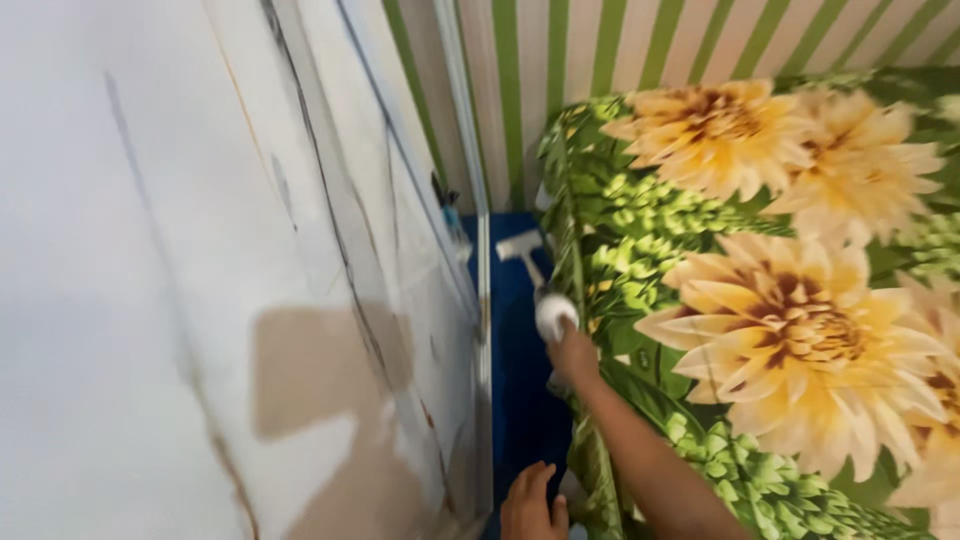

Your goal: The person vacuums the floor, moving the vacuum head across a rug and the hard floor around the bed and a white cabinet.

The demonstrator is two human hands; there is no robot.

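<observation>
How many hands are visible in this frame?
2. The right hand grips a white-handled tool beside the floral bedcover; the left hand sits at the bottom edge, partly cut off.

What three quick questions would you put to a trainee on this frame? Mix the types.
1. True or false: the right hand grips a white tool whose T-shaped head lies over the blue strip between the wall and the bed.
2. The bed cover shows: A) yellow flowers on green, B) blue checks, C) plain red.
3. Fill in: the left hand sits at the ___ edge of the view.

Key: 1 true; 2 A; 3 bottom.
</observation>
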